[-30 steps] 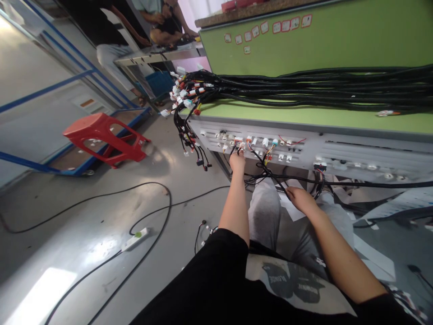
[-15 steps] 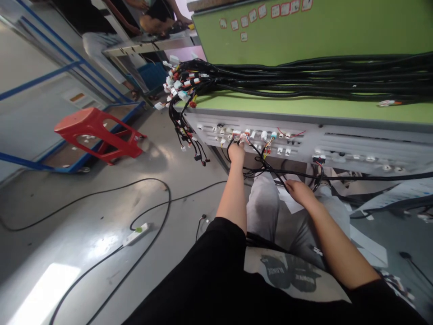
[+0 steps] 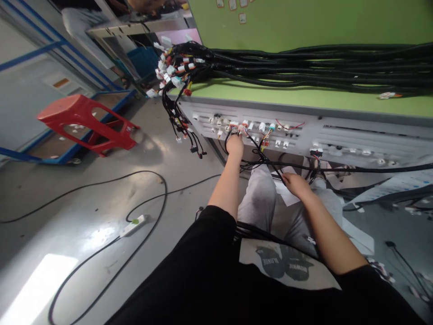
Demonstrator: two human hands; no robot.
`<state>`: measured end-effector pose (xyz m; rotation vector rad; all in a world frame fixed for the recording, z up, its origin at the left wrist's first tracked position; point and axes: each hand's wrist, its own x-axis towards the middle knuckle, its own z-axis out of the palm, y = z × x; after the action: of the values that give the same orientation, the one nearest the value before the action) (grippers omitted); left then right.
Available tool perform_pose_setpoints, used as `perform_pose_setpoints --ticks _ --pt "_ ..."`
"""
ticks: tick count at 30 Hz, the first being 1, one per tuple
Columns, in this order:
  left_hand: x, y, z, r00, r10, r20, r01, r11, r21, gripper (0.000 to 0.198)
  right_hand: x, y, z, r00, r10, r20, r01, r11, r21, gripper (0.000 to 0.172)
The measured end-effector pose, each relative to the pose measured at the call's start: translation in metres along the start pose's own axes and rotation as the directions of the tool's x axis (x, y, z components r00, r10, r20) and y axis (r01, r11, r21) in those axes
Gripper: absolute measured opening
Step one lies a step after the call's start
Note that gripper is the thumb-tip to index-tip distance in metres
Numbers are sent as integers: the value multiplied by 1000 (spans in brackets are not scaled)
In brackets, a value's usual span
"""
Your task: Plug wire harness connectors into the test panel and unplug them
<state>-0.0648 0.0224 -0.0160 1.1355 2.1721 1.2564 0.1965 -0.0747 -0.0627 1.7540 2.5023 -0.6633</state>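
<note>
Flat workbench top: lime green, matching the upright board behind
Long slotted panel: off-white from here
Small plastic connectors: mostly white, one turquoise
Loose thin wire: red
Cable in the right hand: black
Sheathed cable bundle: black
Moulded plastic stool: bright red
Tubular trolley frame: blue
Short-sleeved cloth shirt: black, pale front patch printed with dark grey shapes

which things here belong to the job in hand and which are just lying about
Seem part of the job:
black wire harness, gripped by the right hand
white connector panel, with the left hand at its connectors

Seem to be lying about, untouched by either hand:
red stool
power strip
blue-framed trolley
black cable bundle on the green ledge
</note>
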Motion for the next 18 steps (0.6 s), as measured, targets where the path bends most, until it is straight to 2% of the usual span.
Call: perform_pose_setpoints --ticks 3,6,8,10,12,14,18 --pt "-5 6 -12 996 29 87 -39 992 118 15 -1 1 0 1000 3 -22 -4 1000 -5 35" --pt "-27 4 -40 987 111 119 -127 982 139 13 -4 2 1 999 13 -30 -13 1000 3 34" --pt "-47 -4 -62 982 166 87 -170 985 40 15 -5 2 0 999 20 -36 -20 1000 7 33" --pt "-64 -17 -83 984 164 74 -147 970 -195 19 -4 2 -1 999 23 -30 -23 1000 -4 33" --pt "-73 -29 -99 989 112 93 -55 880 -472 20 -3 1 -2 1000 20 -19 -21 1000 -21 33" --pt "-74 -37 -110 992 55 111 35 733 -679 15 -1 1 -1 1000 12 -16 -12 1000 -26 33" --pt "-64 -43 -114 994 38 105 72 495 -866 16 3 6 4 999 -9 -43 8 1000 -3 34"
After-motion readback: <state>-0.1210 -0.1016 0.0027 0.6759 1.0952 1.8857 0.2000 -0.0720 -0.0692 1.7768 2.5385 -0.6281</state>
